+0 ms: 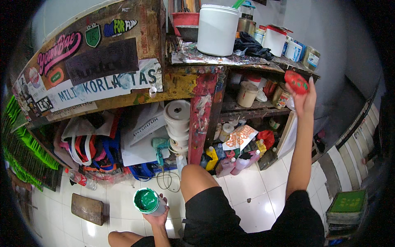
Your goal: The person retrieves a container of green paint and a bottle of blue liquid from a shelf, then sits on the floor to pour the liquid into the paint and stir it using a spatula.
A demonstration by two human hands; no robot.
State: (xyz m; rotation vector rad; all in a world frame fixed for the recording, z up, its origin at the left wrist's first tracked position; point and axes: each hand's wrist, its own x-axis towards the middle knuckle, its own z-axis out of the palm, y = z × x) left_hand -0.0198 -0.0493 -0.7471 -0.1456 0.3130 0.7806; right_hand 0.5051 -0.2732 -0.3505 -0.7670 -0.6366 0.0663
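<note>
My left hand (159, 217) is wrapped round a white plastic tub (155, 209) of green paint (146, 200). The tub is uncovered, held low over the tiled floor beside my bent knee. Up at the right, my right hand (305, 101) grips a red round lid (295, 82) smeared with green, just in front of the shelf's edge. Its fingers are partly hidden behind the lid.
A large white bucket (217, 31) and a glass jar (311, 58) stand on the paint-stained top shelf (185, 58). Below are tubs, bottles and a stack of white buckets (177, 112). A teal heat gun (159, 152) hangs near them. A wooden block (87, 209) lies on the floor.
</note>
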